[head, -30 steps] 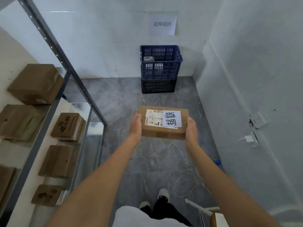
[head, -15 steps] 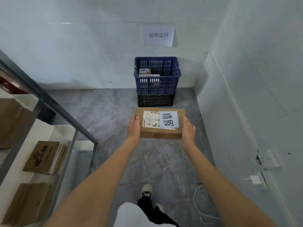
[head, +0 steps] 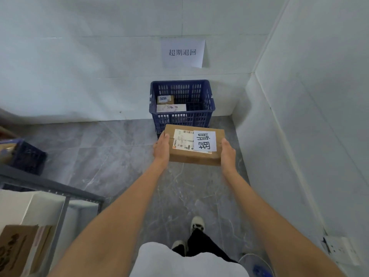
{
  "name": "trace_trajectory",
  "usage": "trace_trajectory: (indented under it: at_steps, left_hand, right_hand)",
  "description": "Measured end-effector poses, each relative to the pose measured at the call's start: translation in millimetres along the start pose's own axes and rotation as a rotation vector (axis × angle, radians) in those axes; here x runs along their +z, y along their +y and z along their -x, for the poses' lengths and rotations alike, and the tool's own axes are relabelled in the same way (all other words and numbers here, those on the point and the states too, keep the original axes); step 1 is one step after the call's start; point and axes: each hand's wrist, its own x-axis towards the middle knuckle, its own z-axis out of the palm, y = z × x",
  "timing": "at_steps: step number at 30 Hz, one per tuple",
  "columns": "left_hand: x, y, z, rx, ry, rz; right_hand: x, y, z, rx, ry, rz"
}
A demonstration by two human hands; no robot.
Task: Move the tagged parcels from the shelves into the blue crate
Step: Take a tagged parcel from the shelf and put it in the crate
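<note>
Left hand (head: 162, 147): pressed flat against the left end of the cardboard parcel (head: 194, 155), fingers wrapped round its far edge, arm stretched forward
Right hand (head: 228, 152): clasped on the parcel's right end, thumb on top near the corner, arm likewise stretched out
Parcel: a brown box held level between both hands above the floor (head: 111, 152), just in front of the blue crate and overlapping its near wall in the view
Labels: a printed shipping label (head: 183, 141) on the box's top, and beside it to the right a white tag (head: 205, 140) with handwritten characters
Blue crate (head: 207, 114): slatted plastic, standing against the back wall in the corner; what it rests on is hidden behind the parcel
Inside the crate: two parcels at the left side, a small brown one (head: 165, 99) with a white tag and a white one (head: 171, 108) lying just in front of it
Wall sign (head: 183, 52): a white sheet with printed characters, fixed to the wall above the crate
Shelf (head: 50, 186): grey metal frame at the lower left, with a brown printed box (head: 18, 248) on it
Far left: another dark blue crate (head: 28, 156), blurred
Below: a white shirt hem, dark trousers and light shoes (head: 197, 223) on the grey marbled floor
</note>
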Motion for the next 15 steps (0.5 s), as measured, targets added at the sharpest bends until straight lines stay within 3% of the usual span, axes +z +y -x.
trace_trajectory:
  at_steps: [15]
  left_hand:
    - [88.7, 55.5, -205.9, -0.13, 0.009, 0.077]
  right_hand:
    - [49.0, -100.9, -205.3, 0.014, -0.134, 0.064]
